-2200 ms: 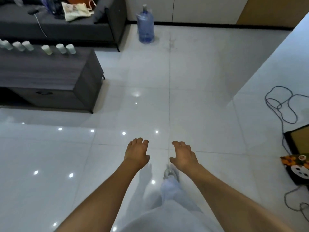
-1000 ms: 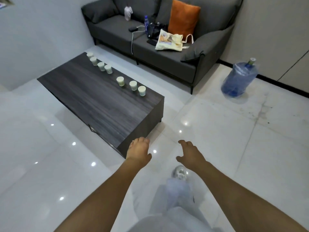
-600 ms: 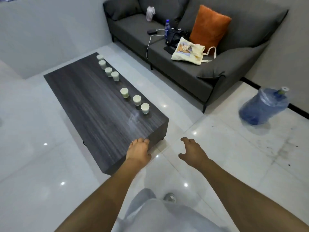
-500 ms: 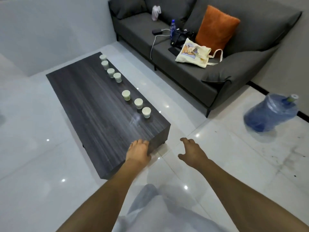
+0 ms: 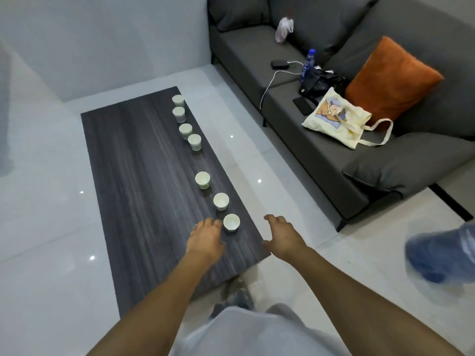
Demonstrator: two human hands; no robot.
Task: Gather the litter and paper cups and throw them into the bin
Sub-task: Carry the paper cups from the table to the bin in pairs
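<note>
Over the near end of the dark wood coffee table (image 5: 133, 191), both of the person's hands are out in front, palms down. Left hand (image 5: 205, 238) hovers with fingers loose and relaxed, holding nothing, its fingertips just beside the nearest paper cup (image 5: 231, 222), which sits at about 1 o'clock from it. Can't really tell if they touch the cup or not. Right hand (image 5: 281, 237) is past the table's corner at roughly 3 o'clock from that cup, fingers spread and slack, also holding nothing.

Seven cups total stand upright in a line along the table's sofa-side edge: next cup (image 5: 221, 201) and third cup (image 5: 202, 180) run toward 11 o'clock, then a gap, then a cluster of four cups (image 5: 185, 123) at the far end. Whether anything is inside them is hard to make out.

Grey sofa (image 5: 321, 160) is off at 2 o'clock with a tote bag (image 5: 336, 116), orange cushion (image 5: 390, 78), small water bottle (image 5: 308, 64) and a plastic bag (image 5: 284, 29). Big blue water jug (image 5: 442, 253) at 3 o'clock is blurred and cut off by the frame edge. A shoe (image 5: 235, 294) below the table's end is mostly hidden.
</note>
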